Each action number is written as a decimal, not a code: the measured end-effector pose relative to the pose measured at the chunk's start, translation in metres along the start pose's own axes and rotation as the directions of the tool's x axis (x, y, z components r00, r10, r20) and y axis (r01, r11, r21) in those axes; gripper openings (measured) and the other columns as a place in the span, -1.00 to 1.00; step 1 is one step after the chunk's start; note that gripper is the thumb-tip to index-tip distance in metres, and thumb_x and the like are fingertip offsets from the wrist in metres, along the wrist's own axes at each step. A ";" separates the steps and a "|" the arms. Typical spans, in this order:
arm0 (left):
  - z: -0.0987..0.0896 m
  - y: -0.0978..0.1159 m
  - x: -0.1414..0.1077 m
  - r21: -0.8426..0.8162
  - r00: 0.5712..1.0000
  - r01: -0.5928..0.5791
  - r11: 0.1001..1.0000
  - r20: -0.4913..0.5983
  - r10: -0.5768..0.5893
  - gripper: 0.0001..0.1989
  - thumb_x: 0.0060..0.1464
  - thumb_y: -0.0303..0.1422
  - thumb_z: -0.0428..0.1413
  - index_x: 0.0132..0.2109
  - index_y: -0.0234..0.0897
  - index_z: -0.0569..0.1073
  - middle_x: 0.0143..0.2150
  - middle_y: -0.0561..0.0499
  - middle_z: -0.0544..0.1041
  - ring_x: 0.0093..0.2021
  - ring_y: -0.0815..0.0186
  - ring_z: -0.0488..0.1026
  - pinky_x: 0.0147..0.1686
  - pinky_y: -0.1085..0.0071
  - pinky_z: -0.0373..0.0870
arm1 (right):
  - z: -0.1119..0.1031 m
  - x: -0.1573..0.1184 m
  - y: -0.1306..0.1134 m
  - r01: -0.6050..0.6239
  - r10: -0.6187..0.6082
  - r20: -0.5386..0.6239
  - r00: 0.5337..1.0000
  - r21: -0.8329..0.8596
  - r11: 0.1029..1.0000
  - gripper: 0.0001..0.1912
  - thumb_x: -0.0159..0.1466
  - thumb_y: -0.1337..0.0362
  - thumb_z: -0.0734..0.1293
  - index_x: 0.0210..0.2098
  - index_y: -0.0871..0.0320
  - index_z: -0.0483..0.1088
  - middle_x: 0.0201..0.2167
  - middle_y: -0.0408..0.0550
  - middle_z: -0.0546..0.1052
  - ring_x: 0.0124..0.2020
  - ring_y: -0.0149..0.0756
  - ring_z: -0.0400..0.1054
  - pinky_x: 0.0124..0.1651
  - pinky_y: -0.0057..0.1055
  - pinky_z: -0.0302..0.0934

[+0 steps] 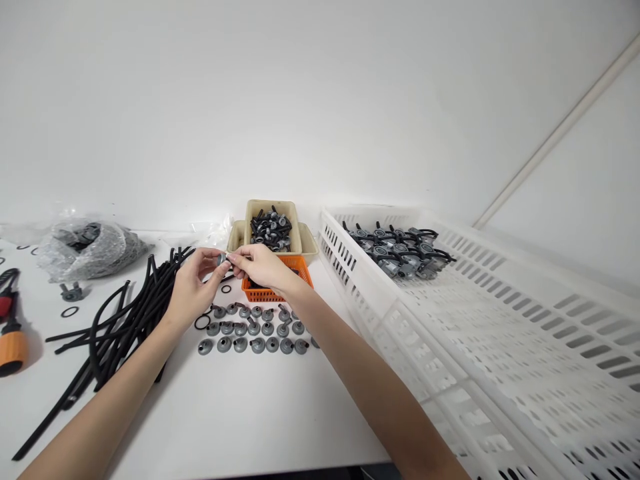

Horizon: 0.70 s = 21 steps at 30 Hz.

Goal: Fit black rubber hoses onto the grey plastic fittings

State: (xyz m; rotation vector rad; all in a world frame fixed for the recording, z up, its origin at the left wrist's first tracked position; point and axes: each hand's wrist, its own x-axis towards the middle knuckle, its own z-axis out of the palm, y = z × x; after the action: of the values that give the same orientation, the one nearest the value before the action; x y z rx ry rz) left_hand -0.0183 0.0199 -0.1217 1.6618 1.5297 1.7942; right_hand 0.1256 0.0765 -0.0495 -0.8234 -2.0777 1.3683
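Observation:
My left hand (pixel 199 283) holds a small grey round fitting (pixel 221 259) between thumb and fingers. Pinched at the fitting's right side, my right hand (pixel 255 263) has its fingertips on a small dark piece, mostly hidden. Both hands are close together above the table. Below them, several grey round fittings (pixel 257 345) stand in rows on the white surface. An orange basket (pixel 265 295) sits beneath my right wrist, partly covered by it. Black rubber rings (pixel 203 322) lie left of the rows.
Black tubes (pixel 120 333) lie in a pile at left, near a plastic bag of parts (pixel 95 250). Orange-handled tool (pixel 13 347) at the far left. Beige trays (pixel 273 207) hold dark fittings at the back. A large white crate (pixel 450 300) with assembled parts (pixel 400 250) stands at right.

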 end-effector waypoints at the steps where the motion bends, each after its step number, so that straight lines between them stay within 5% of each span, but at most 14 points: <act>1: 0.000 0.000 0.000 0.018 1.000 -0.006 1.000 0.006 0.006 -0.70 0.09 -0.15 0.12 -0.15 -0.26 0.36 -0.28 -0.01 0.48 -0.24 0.28 0.51 -0.17 0.39 0.45 | 0.000 0.001 0.001 0.023 -0.023 -0.006 1.000 -0.016 1.000 -0.75 0.33 0.38 0.23 -0.49 0.22 0.35 -0.57 -0.16 0.42 -0.51 -0.46 0.33 -0.38 -0.53 0.24; 14: 0.002 0.011 -0.002 0.273 1.000 -0.017 0.962 0.007 0.016 -0.68 0.25 -0.15 -0.15 -0.40 -0.21 0.27 -0.45 0.05 0.44 -0.39 0.29 0.40 -0.35 0.41 0.27 | 0.009 -0.005 -0.002 0.188 -0.220 -0.044 0.974 -0.374 0.908 -0.85 0.28 0.38 0.22 -0.34 0.21 0.44 -0.32 -0.03 0.57 -0.24 -0.30 0.44 -0.17 -0.42 0.24; 21: 0.002 0.000 0.001 0.050 0.975 0.217 0.975 0.043 -0.219 -0.54 0.21 -0.09 -0.17 -0.51 -0.26 0.33 -0.53 0.02 0.45 -0.47 0.30 0.39 -0.38 0.39 0.29 | 0.012 -0.009 -0.006 0.250 -0.266 0.023 0.964 -0.419 0.873 -0.83 0.30 0.40 0.21 -0.38 0.21 0.41 -0.41 -0.05 0.55 -0.32 -0.36 0.42 -0.22 -0.47 0.21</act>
State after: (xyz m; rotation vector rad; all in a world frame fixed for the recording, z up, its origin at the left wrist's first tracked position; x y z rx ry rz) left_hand -0.0167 0.0220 -0.1212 1.4793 1.6702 1.6072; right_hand 0.1223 0.0606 -0.0487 -0.6909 -2.3913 0.7684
